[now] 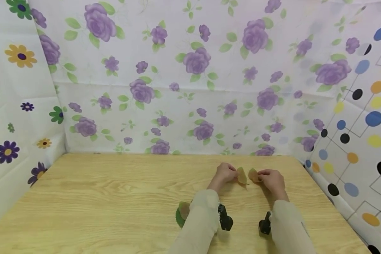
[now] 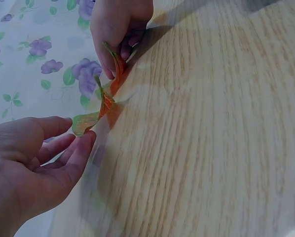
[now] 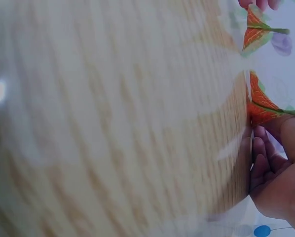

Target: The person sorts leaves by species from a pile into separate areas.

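Note:
Toward the back right of the table, my left hand (image 1: 225, 173) pinches the edge of an orange-and-green artificial leaf (image 1: 242, 175) with a short stem. Just to its right, a similar leaf (image 1: 253, 174) is pinched between the thumb and fingers of my right hand (image 1: 273, 180). A small gap separates the two leaves. In the left wrist view the left leaf (image 2: 105, 104) looks folded along its middle. The right wrist view shows the right leaf (image 3: 263, 103) with orange faces and a green stem, close to the tabletop.
A dark green leaf (image 1: 179, 218) with a brownish leaf (image 1: 184, 209) over it lies beside my left forearm, partly hidden by the sleeve. The wood-grain table (image 1: 114, 197) meets a flowered cloth (image 1: 177, 116) at the back. A dotted cloth (image 1: 352, 141) hangs at the right.

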A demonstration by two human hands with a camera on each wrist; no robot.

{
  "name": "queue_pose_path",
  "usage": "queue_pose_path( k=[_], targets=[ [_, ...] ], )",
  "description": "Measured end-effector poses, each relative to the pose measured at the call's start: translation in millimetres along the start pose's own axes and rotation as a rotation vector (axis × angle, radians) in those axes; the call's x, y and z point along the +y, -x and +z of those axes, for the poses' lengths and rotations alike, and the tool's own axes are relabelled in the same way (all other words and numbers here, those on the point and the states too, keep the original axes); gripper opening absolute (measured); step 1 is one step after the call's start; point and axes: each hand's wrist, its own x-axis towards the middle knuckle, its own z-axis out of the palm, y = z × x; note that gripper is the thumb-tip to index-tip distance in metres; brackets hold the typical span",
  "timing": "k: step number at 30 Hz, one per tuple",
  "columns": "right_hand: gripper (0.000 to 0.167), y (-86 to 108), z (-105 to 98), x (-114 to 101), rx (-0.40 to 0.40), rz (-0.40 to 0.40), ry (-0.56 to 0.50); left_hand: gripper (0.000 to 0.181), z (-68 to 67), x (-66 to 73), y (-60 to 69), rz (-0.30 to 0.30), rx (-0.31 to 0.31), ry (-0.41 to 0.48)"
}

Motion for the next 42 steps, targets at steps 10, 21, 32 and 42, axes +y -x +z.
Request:
queue_pose_path(
  k=[10, 21, 32, 42],
  targets=[
    [0.025, -0.4, 1, 1, -0.024, 0.015, 0.027, 0.013, -6.6, -4.2, 1.2, -0.013, -0.024, -0.058],
    [0.026, 1.2, 0, -1, -0.035, 0.024, 0.011, 0.022, -28.6, -3.9, 3.6, -0.006, -0.151, -0.126],
    [0.026, 0.3, -2, -1, -0.036, 0.012, 0.031, 0.031, -50.3, 11.0, 9.4, 0.269, -0.294, -0.379],
    [0.027, 1.7, -2, 0, -0.045, 0.013, 0.034, 0.032, -91.9, 7.5, 47.0, 0.471, -0.385, -0.52]
  ],
)
